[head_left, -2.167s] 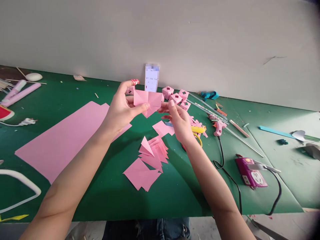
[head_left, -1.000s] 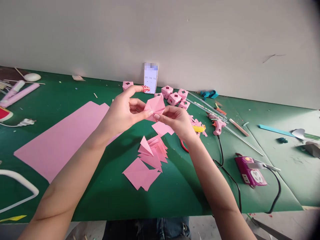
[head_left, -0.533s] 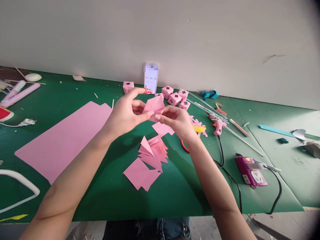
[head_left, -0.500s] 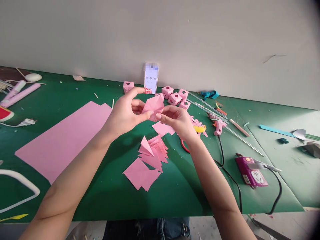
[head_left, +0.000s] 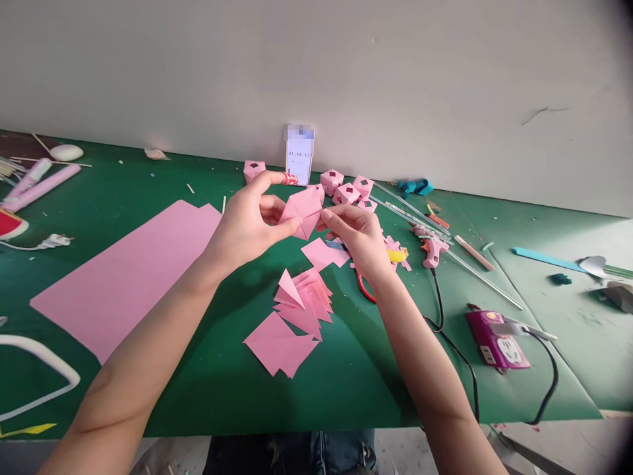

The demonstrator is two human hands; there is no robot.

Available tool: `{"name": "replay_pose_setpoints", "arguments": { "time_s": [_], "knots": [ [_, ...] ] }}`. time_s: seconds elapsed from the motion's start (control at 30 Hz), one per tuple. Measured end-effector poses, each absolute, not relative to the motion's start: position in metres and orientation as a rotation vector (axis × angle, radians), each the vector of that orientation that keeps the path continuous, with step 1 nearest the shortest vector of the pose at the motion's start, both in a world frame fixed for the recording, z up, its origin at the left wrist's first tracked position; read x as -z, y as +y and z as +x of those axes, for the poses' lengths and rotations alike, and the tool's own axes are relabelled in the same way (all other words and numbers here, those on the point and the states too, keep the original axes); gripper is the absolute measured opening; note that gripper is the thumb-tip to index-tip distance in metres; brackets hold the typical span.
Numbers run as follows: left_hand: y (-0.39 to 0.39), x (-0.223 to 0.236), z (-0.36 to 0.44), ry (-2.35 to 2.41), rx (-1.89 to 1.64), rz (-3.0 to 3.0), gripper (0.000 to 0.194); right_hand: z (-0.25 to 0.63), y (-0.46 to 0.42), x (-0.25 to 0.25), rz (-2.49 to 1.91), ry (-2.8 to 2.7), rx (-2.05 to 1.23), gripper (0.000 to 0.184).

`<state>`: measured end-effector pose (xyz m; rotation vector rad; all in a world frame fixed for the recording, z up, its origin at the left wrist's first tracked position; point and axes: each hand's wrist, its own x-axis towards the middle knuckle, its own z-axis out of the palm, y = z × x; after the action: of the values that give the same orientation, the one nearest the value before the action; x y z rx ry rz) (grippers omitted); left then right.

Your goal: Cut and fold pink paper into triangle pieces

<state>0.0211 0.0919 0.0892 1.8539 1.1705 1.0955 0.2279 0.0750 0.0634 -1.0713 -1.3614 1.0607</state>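
A small folded pink paper piece [head_left: 302, 210] is held up above the green table. My left hand [head_left: 247, 221] pinches its lower left side between thumb and fingers, with the index finger, wrapped in red at its tip, raised apart from it. My right hand [head_left: 353, 234] pinches the paper's right edge, thumb on the near side. Below the hands lies a pile of pink paper pieces [head_left: 309, 300], with pink squares [head_left: 271, 343] at its near end. More pink paper [head_left: 319, 253] lies flat under the right hand. Scissors with a red handle [head_left: 364, 288] are partly covered by my right forearm.
Finished-looking pink paper cubes [head_left: 345, 194] stand at the back beside a phone [head_left: 299, 155] showing a timer. A large pink sheet [head_left: 133, 270] lies at left. To the right are a pink glue gun [head_left: 434, 251], clear glue sticks [head_left: 487, 280] and a purple power socket [head_left: 494, 342] with cords.
The paper was open with spread flaps; its sides are now folded into a narrower shape. My right hand came in to the lower edge, then shifted up and right along the paper.
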Motion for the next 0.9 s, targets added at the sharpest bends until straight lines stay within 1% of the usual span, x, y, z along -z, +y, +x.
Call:
{"name": "replay_pose_setpoints", "arguments": {
  "time_s": [0.1,0.23,0.4,0.7,0.9],
  "knots": [
    [0.093,-0.088,0.020,1.161,-1.099,1.846,0.054,0.229,0.075,-0.065,-1.073,-1.329,-1.012,0.030],
    [0.092,-0.088,0.022,1.157,-1.073,1.856,0.054,0.226,0.073,-0.066,-1.104,-1.393,-0.955,0.040],
    [0.092,-0.087,0.024,1.162,-1.026,1.885,0.051,0.224,0.076,-0.061,-1.115,-1.431,-0.949,0.047],
    [0.094,-0.090,0.023,1.182,-0.984,1.792,0.058,0.218,0.077,-0.052,-1.110,-1.320,-1.010,0.049],
    [0.097,-0.088,0.020,1.124,-1.052,1.650,0.065,0.216,0.076,-0.051,-1.094,-1.431,-1.198,0.047]
  ]
}}
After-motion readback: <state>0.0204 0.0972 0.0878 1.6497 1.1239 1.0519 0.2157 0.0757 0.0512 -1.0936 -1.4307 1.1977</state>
